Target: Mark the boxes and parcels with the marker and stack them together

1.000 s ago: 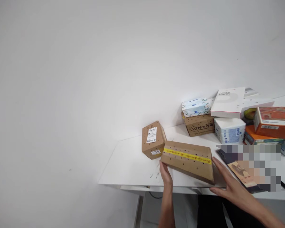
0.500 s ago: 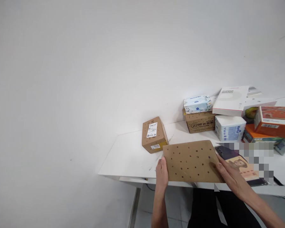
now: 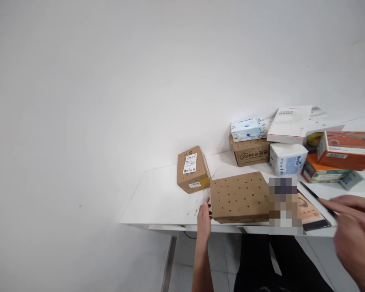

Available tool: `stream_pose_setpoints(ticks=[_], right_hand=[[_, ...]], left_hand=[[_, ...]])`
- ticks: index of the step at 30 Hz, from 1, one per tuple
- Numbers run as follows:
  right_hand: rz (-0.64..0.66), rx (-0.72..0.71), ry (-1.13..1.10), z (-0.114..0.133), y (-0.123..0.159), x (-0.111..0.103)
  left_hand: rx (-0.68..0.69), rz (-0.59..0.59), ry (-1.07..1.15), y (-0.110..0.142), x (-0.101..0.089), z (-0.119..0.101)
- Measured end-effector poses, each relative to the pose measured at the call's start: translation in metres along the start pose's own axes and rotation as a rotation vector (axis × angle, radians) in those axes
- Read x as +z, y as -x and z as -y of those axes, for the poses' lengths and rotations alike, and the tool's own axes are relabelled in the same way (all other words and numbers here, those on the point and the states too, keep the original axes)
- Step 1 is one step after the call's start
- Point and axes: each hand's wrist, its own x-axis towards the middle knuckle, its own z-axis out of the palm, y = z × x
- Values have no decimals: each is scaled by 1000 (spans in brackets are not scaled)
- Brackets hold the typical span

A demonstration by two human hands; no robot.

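A brown cardboard box (image 3: pixel 237 196) with small dark ring marks rests on the white table (image 3: pixel 158 194) at its front edge. Beside the box's left end, my left hand (image 3: pixel 204 215) is open, fingertips at or very near the cardboard. My right hand (image 3: pixel 354 227), slightly blurred, has its finger and thumb on a slim black pen (image 3: pixel 310 191), whose lower end is hidden. Below the pen, an orange banknote (image 3: pixel 307 207) with a portrait lies on a dark flat phone, partly covered by a pixelated patch.
A smaller labelled carton (image 3: pixel 192 170) stands to the left near the wall. Behind are a tissue pack (image 3: pixel 248 129) on another carton (image 3: pixel 252 153), a white power bank box (image 3: pixel 290 123) on a second tissue pack (image 3: pixel 288 160), and stacked orange boxes (image 3: pixel 346 150).
The brown box has been set down on the table and let go. My right hand has moved right from the box to the pen. My left hand has loosened beside the box.
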Motion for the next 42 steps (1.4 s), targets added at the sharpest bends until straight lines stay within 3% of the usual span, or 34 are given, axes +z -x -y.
stream_pose_setpoints(ticks=[1, 2, 6, 8, 11, 14, 17, 20, 23, 27, 31, 37, 42], right_hand=[[-121, 29, -57, 2, -1, 11], [-95, 60, -96, 3, -1, 25], [260, 226, -92, -14, 15, 79], [337, 211, -66, -26, 28, 92], [308, 159, -56, -27, 36, 88], [232, 165, -69, -9, 26, 71], [220, 172, -94, 6, 13, 65], [237, 152, -111, 6, 7, 69], [262, 144, -124, -4, 10, 74], [313, 127, -117, -25, 18, 80], [387, 74, -131, -44, 26, 91], [232, 118, -67, -27, 18, 81], [281, 145, -79, -9, 5, 73]], left_hand=[[16, 24, 37, 2, 0, 5], [31, 49, 76, 4, 1, 12], [-62, 15, 96, 18, 7, 38], [-115, -40, 75, 27, 8, 42], [-33, -27, 101, 38, 2, 24], [116, 40, 89, 45, -6, -10], [141, -1, 42, 45, -8, -28], [48, -65, 26, 38, -4, -22], [-17, -42, 74, 32, -2, -5], [128, 105, 153, 30, -6, 16], [165, 229, 122, 31, -3, 29], [228, 175, 56, 34, -3, 6], [220, 92, -60, 33, -9, -19]])
